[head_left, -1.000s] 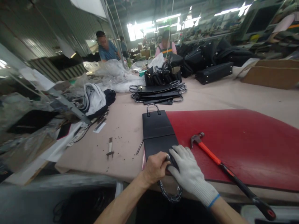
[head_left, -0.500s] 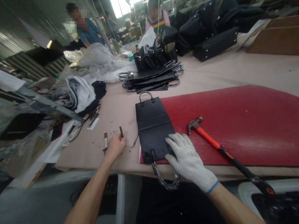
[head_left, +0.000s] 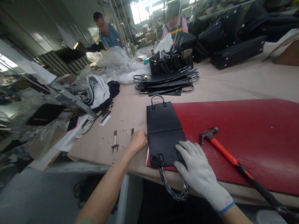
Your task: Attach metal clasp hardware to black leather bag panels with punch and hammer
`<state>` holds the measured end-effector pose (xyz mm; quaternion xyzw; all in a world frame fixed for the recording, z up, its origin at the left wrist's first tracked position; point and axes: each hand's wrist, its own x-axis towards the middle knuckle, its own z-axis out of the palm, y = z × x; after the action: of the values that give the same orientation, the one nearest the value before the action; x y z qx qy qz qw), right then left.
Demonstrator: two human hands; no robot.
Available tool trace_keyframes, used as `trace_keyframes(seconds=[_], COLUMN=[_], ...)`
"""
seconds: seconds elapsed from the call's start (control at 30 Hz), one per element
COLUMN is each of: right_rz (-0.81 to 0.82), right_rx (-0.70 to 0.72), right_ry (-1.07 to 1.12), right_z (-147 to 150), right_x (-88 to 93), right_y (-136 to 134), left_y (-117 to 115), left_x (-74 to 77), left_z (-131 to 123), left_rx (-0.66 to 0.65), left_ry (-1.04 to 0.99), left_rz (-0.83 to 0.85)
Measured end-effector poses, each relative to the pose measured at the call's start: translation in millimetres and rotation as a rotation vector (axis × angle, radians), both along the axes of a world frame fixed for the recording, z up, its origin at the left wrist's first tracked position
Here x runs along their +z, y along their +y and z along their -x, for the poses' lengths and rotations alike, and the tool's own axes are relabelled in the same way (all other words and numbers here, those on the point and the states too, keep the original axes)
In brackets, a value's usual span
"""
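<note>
A black leather-like bag panel (head_left: 163, 137) lies on the left end of a red mat, with a plastic-wrapped handle at each end. The near handle (head_left: 174, 193) hangs past the table edge. My right hand (head_left: 195, 165), in a white knit glove, rests on the panel's lower right side with fingers stretched. Bare and curled, my left hand (head_left: 139, 140) is at the panel's left edge, closed round a thin metal rod (head_left: 146, 135) that it mostly hides. Just behind that hand lies a dark punch-like tool (head_left: 132, 131). Another small metal tool (head_left: 115, 141) lies further left.
A claw hammer (head_left: 223, 151) with an orange and black handle lies on the red mat (head_left: 252, 127). Stacked handled panels (head_left: 165, 82) and black bags (head_left: 235, 53) are further back. A metal post (head_left: 72, 96) slants at left. Two people are beyond the table.
My left hand has left the dark punch-like tool on the table and moved right to the thin rod. My right hand stays on the panel. The whole view has shifted.
</note>
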<state>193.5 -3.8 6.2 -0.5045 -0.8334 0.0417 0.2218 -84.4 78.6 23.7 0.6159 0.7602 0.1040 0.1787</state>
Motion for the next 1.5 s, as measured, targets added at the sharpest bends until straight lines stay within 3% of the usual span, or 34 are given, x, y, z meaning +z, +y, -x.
trace_keyframes(seconds=[0.17,0.3,0.43,0.53,0.7,0.83,1.5], right_rz=[0.028,0.079,0.076,0.059,0.065,0.07,0.08], right_rx=[-0.015,-0.023,-0.031,-0.024,-0.014,-0.019,-0.023], right_ry=[0.008,0.021,0.028,0.026,0.03,0.038,0.052], right_z=[2,4,4,4,4,4,5], right_x=[3.4,8.4,10.6,9.5,9.5,10.4,9.6], right_y=[-2,-5,-7,-7,-7,-7,-7], left_y=[4,-17,-50,-65,-67,-67,-70], left_x=[5.5,16.0,19.5,14.0,1.7,-1.5,-4.9], left_z=[18,25,-11,-52,-82,-79,-79], left_rx=[0.045,0.105,0.22,0.225,0.141,0.075,0.093], left_ry=[-0.156,-0.418,-1.183,-1.424,-1.359,-1.244,-1.23], left_rz=[0.0,-0.019,-0.105,-0.101,-0.14,-0.154,-0.199])
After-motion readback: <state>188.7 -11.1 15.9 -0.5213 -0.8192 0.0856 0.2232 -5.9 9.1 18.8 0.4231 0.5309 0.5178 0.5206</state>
